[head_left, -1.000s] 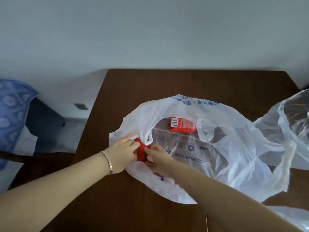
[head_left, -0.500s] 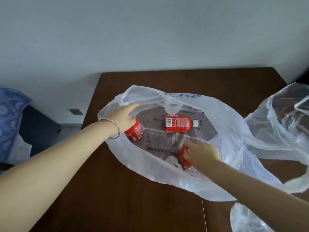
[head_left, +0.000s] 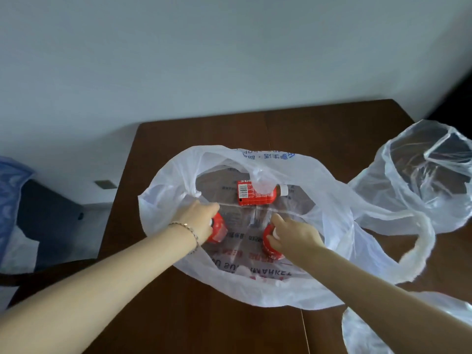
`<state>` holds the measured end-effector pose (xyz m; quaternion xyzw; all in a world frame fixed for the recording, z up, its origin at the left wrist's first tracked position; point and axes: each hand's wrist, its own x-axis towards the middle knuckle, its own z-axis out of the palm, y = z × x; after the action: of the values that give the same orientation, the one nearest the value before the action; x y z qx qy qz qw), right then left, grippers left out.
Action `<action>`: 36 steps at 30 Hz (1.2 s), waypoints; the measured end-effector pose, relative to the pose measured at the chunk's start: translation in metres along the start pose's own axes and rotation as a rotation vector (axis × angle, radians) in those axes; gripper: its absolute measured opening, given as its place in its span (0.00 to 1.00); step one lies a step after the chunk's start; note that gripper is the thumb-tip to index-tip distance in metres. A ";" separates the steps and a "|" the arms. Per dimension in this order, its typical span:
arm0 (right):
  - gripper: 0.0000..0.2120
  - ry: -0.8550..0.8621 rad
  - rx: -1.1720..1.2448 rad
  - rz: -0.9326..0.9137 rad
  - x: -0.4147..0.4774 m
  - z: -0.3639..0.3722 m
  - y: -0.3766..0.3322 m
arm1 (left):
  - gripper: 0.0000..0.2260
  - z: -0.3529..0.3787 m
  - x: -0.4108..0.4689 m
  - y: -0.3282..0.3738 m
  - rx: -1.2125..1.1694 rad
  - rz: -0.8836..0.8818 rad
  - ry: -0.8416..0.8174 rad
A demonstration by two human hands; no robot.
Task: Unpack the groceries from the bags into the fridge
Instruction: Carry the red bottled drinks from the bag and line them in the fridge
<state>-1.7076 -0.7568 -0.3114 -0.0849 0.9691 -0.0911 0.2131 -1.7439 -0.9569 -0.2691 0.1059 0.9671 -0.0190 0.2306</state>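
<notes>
A white plastic grocery bag [head_left: 255,292] lies spread open on the brown table [head_left: 178,328]. Three red-labelled bottles are inside it. My left hand [head_left: 198,221] grips one red bottle [head_left: 217,229] at the bag's left side. Near the bag's middle, my right hand [head_left: 296,237] grips a second red bottle [head_left: 270,246]. A third red bottle [head_left: 255,194] with a white cap lies on its side at the back of the bag, untouched and partly veiled by the bag handle.
A second clear plastic bag [head_left: 421,182] stands open at the right of the table. More plastic [head_left: 367,330] lies at the lower right edge. Left of the table are a dark seat [head_left: 48,226] and blue patterned fabric [head_left: 10,200]. A pale wall is behind.
Both hands first held one bottle together at the bag's left rim. They then parted, the bag mouth widened, and each hand now grips its own bottle. The view shifted slightly.
</notes>
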 end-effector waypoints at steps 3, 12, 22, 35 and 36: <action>0.16 0.039 0.126 0.071 0.001 0.003 0.006 | 0.05 0.013 -0.013 0.033 -0.098 0.059 -0.100; 0.23 -0.128 0.350 0.079 -0.003 -0.003 0.023 | 0.28 0.045 0.009 0.079 0.018 0.245 0.167; 0.23 -0.324 0.459 0.064 0.012 -0.016 0.037 | 0.26 0.049 0.030 0.091 0.192 0.582 0.320; 0.23 0.056 -0.173 0.046 0.102 0.010 0.044 | 0.24 0.025 0.016 0.054 0.109 0.377 0.351; 0.21 0.100 -0.128 0.076 0.102 0.014 0.043 | 0.23 0.021 0.012 0.052 0.107 0.359 0.361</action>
<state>-1.7979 -0.7376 -0.3737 -0.0571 0.9848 -0.0248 0.1620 -1.7346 -0.9057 -0.2924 0.2894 0.9559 -0.0099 0.0481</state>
